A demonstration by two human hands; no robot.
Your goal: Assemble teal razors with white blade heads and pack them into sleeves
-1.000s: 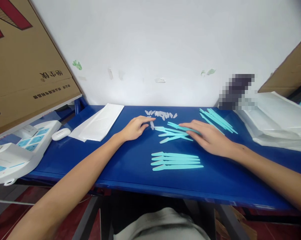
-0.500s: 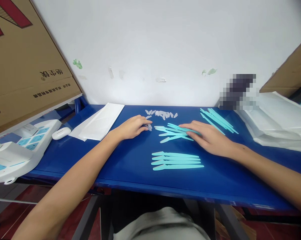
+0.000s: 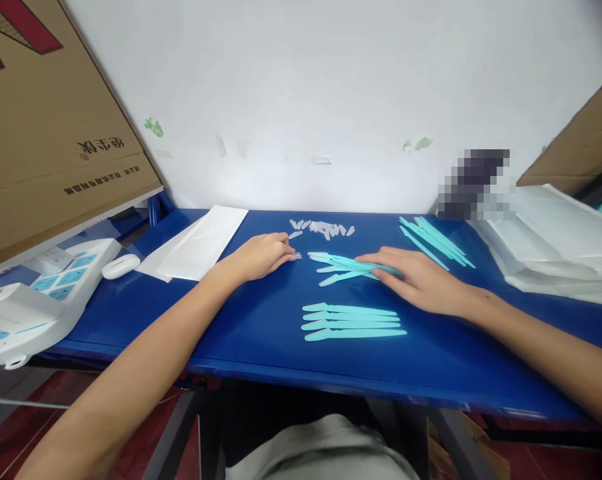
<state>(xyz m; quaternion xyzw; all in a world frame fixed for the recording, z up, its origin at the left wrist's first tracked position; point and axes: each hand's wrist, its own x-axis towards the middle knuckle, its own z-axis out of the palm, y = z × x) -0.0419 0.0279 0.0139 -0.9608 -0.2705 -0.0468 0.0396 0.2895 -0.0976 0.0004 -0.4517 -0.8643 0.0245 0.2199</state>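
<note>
My left hand [image 3: 267, 256] is closed, thumb and fingers pinching small clear blade caps [image 3: 297, 256] just above the blue table. Behind it lies a loose scatter of such caps [image 3: 325, 229]. My right hand [image 3: 411, 275] grips the handle ends of several turquoise eyebrow razors [image 3: 338, 262], which fan out toward the left hand. A lower razor [image 3: 333, 279] of this group pokes out beneath the others. Closer to me, several more razors [image 3: 353, 323] lie side by side in a row, heads pointing left.
Another bundle of razors [image 3: 435, 240] lies at the back right, beside white plastic bags [image 3: 561, 247]. Left are flat white sheets or bags [image 3: 195, 243], a white earbud case [image 3: 121, 267] and a power strip [image 3: 81, 293]. A cardboard box [image 3: 55, 113] rises at far left; a white wall stands behind the table.
My left fingers have closed together around the clear caps. The razors under my right hand have drawn closer together, the upper ones now lower.
</note>
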